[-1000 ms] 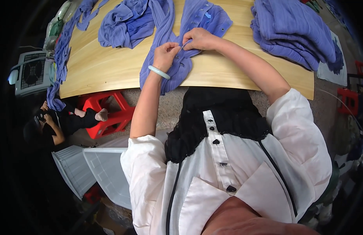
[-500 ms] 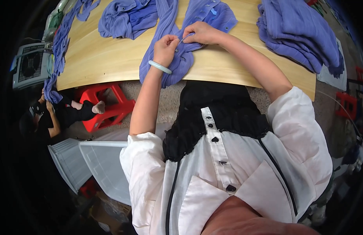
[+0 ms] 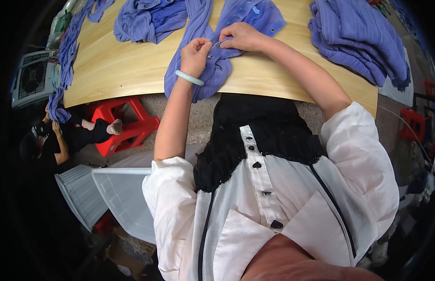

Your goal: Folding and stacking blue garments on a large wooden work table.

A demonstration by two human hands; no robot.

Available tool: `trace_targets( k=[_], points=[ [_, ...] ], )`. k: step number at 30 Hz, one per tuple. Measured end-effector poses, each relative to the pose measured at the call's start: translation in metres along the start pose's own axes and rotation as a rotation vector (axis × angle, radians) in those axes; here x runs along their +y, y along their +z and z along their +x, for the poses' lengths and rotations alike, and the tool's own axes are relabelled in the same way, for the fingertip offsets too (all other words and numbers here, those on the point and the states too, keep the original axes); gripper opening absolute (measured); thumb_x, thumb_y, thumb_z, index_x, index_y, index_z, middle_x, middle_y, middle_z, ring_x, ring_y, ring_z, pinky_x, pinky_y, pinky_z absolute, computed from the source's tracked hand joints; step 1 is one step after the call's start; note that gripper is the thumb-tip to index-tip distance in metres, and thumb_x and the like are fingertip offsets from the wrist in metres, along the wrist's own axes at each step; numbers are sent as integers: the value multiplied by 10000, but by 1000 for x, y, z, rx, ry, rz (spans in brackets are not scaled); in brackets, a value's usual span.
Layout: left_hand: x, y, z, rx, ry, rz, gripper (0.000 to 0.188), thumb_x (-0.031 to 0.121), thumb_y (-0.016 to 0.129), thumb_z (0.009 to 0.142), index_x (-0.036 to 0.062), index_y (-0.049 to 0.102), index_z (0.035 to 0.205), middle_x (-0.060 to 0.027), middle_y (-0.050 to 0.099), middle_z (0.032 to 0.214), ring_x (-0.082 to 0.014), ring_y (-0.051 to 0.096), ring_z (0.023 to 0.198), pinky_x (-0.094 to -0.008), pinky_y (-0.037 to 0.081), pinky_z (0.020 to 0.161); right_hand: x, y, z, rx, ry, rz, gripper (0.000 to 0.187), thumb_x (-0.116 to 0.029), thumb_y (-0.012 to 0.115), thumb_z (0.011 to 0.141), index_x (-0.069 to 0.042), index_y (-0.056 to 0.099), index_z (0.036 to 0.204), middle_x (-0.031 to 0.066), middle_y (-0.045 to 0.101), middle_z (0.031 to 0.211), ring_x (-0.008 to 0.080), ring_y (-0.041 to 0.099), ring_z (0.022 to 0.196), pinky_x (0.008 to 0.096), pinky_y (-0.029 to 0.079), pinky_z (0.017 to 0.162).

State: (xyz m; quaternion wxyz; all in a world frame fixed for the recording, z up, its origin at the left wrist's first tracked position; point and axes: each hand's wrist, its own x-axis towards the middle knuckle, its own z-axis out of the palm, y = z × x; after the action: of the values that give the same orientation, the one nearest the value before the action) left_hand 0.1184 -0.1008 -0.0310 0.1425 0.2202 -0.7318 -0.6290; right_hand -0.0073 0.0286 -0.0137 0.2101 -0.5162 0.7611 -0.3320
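Observation:
A purple ribbed garment (image 3: 217, 72) with shiny round buttons along its edge lies across the table, its lower end hanging at the front edge. My left hand (image 3: 194, 55), with a pale bangle on the wrist, pinches the garment's buttoned edge. Close on its right, my right hand (image 3: 240, 37) is closed on the same edge with thumb and fingers. A short stretch of cloth runs between the two pinches. Just below my left fingertips a button shows. What lies inside the fingertips is too small to tell. A small light blue piece sits on the garment's far part.
A folded stack of purple garments (image 3: 356, 40) stands at the right of the wooden table (image 3: 119, 75). Another purple garment (image 3: 149, 21) lies heaped at the far left. Beyond the left edge are a co-worker (image 3: 58, 140) handling purple cloth, a red stool (image 3: 121, 126), and grey plastic bins (image 3: 81, 192).
Both hands stay pinched on the garment's edge, close together. The whole view has shifted slightly, with little other movement of the hands or cloth.

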Motion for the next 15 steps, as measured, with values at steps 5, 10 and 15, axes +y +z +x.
trace_targets(
  k=[5, 10, 15],
  points=[
    [0, -13, 2, -73, -99, -2, 112, 92, 565, 773, 1, 564, 839, 10, 558, 697, -26, 479, 596, -153, 372, 524, 5, -16, -15, 6, -7, -85, 241, -241, 593, 696, -46, 597, 838, 122, 585, 718, 232, 555, 651, 314, 413, 599],
    [0, -17, 17, -192, -116, 82, 100, 88, 558, 776, 8, 556, 837, 27, 537, 678, -20, 466, 604, -144, 363, 529, 13, -19, -19, 14, 1, -33, 236, -233, 583, 705, -46, 595, 849, 124, 586, 716, 229, 560, 658, 306, 417, 607],
    [14, -5, 34, -191, 61, 492, 236, 215, 573, 750, 3, 603, 849, -74, 605, 693, -144, 555, 630, -241, 428, 591, 16, -15, -18, 50, -3, -8, 236, -234, 576, 712, -45, 594, 853, 124, 587, 716, 235, 561, 666, 302, 421, 617]
  ],
)
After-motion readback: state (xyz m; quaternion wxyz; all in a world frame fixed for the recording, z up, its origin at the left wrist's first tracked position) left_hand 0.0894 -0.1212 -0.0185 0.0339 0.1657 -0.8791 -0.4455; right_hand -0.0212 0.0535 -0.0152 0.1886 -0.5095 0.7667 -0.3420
